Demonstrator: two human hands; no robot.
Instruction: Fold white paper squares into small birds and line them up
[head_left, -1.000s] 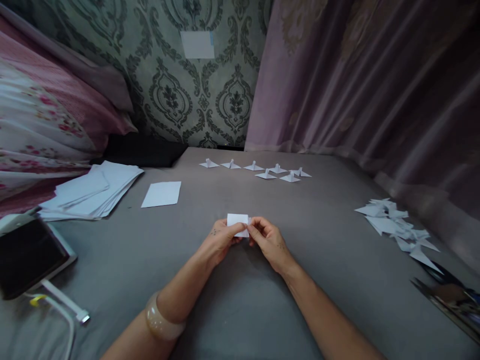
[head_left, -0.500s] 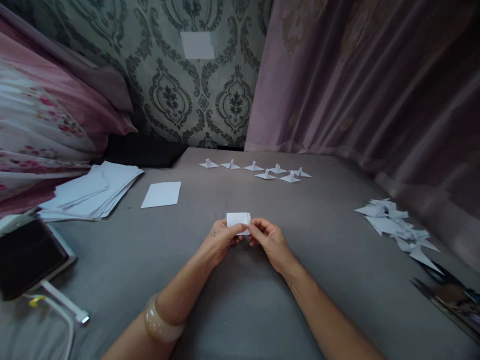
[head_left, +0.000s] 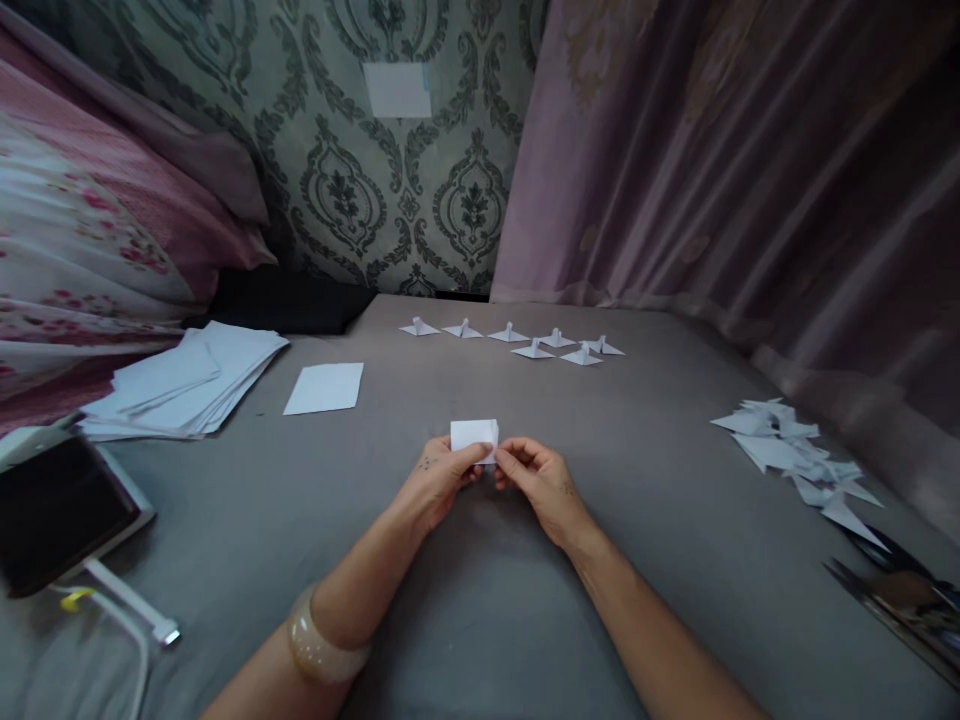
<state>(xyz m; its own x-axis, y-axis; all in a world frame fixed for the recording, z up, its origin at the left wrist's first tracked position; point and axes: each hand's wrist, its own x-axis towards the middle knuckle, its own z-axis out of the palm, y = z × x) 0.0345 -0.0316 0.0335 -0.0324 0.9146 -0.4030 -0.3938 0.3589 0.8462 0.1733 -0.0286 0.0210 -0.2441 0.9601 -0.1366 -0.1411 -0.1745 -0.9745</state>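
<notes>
Between my hands, just above the grey surface, is a small folded piece of white paper (head_left: 471, 436). My left hand (head_left: 444, 476) is closed on its left and lower side, thumb lying across the front. My right hand (head_left: 538, 482) pinches the paper's right edge between thumb and curled fingers. The fingertips behind the paper are partly hidden. Beyond the hands stand several folded paper birds (head_left: 532, 349) in loose rows. Left of them a square sheet of white paper (head_left: 324, 388) lies flat.
A stack of white paper (head_left: 187, 385) lies at left, near a dark-screened device (head_left: 64, 510) and a white cable (head_left: 135, 605). At right are a heap of folded white paper pieces (head_left: 787, 450) and scissors (head_left: 877, 590). A black flat item (head_left: 289, 300) sits at the back left.
The folded paper has shifted slightly up and left in my hands. Both hands keep nearly the same grip and place; the other things lie as before.
</notes>
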